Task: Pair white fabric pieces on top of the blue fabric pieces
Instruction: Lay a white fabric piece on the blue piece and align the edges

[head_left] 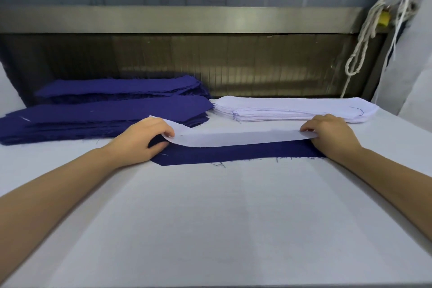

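- white piece (233,137), centre of frame: stretched over blue piece (233,154), near strip of blue left showing.
- left hand (142,140): pinching raised left end of white piece.
- right hand (332,135): pinching right end, low against blue.
- blue stacks (105,112) upper left, white stack (292,110) upper right, on counter (210,217).
- risk: skewed or wrinkled pairing if ends dropped unevenly; blue piece likely dragged askew by hands.

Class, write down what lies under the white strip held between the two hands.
A blue strip lies under the white strip; only its near edge shows. Its far part is covered, and the left hand and right hand hide parts of its ends.
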The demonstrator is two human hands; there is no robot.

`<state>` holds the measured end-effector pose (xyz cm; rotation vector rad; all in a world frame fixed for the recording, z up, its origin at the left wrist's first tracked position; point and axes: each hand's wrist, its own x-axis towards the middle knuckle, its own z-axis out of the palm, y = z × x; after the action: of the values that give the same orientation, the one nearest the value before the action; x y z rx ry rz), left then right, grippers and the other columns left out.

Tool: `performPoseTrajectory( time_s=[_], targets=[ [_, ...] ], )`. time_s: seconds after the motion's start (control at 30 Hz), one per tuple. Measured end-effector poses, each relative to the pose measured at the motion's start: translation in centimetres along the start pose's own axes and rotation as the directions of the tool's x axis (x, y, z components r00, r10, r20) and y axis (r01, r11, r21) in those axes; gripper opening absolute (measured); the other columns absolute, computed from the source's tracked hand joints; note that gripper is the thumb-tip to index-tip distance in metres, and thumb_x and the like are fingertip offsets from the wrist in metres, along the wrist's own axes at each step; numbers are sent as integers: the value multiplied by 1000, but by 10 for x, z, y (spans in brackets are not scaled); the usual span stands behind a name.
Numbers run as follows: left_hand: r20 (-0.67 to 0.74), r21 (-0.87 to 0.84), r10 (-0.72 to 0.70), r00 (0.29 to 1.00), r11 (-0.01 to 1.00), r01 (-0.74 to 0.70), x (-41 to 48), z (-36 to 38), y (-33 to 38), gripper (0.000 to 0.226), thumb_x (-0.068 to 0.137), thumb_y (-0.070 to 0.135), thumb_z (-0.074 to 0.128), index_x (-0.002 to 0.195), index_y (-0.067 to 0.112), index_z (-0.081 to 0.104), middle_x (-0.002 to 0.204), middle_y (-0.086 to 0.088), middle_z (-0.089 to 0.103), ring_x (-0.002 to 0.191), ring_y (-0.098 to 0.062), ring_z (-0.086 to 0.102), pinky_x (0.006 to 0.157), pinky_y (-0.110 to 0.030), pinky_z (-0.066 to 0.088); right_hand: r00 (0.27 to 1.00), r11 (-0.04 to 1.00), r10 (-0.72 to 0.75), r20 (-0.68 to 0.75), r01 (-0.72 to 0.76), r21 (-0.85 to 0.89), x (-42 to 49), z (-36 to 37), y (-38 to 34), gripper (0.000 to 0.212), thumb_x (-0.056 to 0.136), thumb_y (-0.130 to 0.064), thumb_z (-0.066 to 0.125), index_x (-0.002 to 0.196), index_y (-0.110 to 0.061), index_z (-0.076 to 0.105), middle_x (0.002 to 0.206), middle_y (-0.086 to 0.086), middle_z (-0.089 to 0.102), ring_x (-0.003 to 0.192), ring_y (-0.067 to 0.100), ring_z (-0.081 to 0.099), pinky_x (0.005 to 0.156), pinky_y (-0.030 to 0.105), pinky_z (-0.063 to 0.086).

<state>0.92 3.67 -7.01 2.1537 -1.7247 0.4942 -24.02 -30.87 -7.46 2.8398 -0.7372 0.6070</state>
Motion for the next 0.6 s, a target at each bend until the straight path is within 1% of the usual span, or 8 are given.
performPoseTrajectory(
  time_s=[0.1,0.2,0.3,0.33,0.43,0.53,0.6],
  targets=[
    [-25,-12,-16,1000,1000,16,-1,3,1,16,83,2,67,96,11,66,96,11,60,93,-11,54,92,-24,35,999,999,20,-30,-19,30,-1,0,2,33,82,3,51,104,-13,70,104,10,66,97,31,53,84,38,40],
    [-41,-22,-28,999,999,27,-3,3,1,17,83,-3,66,94,10,68,95,8,61,92,-13,56,96,-26,33,997,996,59,-45,-56,72,-2,-1,5,38,79,9,49,104,-11,71,102,12,67,97,32,53,82,38,42],
    [-52,-41,-45,998,998,43,-7,-1,2,20,82,-6,64,91,10,70,94,8,61,92,-9,54,90,-13,34,994,989,94,-60,-86,119,-3,-3,7,39,77,12,47,100,-8,72,103,13,66,97,34,52,81,40,44],
    [-65,-48,-53,996,998,50,-8,-2,2,21,82,-7,64,90,10,70,94,8,62,91,-9,55,87,-12,35,993,987,99,-68,-89,137,-4,-4,6,40,75,14,47,97,-7,72,103,14,67,96,34,51,79,41,45],
    [-134,-73,-75,988,995,65,-8,-7,5,21,81,-8,65,89,11,71,93,7,63,89,-17,59,82,-24,43,987,975,107,-124,-80,206,-5,-8,2,40,73,16,45,93,-5,73,102,13,67,95,34,51,75,40,45],
    [-165,-105,-78,983,993,61,-9,-11,6,21,80,-7,67,90,11,71,93,5,64,88,-19,62,78,-35,51,982,969,117,-149,-80,233,-5,-11,2,37,76,14,48,94,-5,73,103,9,68,98,32,50,73,37,43],
    [-138,-143,-86,987,988,66,-11,-13,5,24,79,-7,67,88,15,71,93,5,63,84,-16,62,73,-34,53,983,962,143,-117,-110,249,-4,-13,6,29,79,7,53,93,-9,73,102,6,69,97,29,54,73,35,44]
  ],
)
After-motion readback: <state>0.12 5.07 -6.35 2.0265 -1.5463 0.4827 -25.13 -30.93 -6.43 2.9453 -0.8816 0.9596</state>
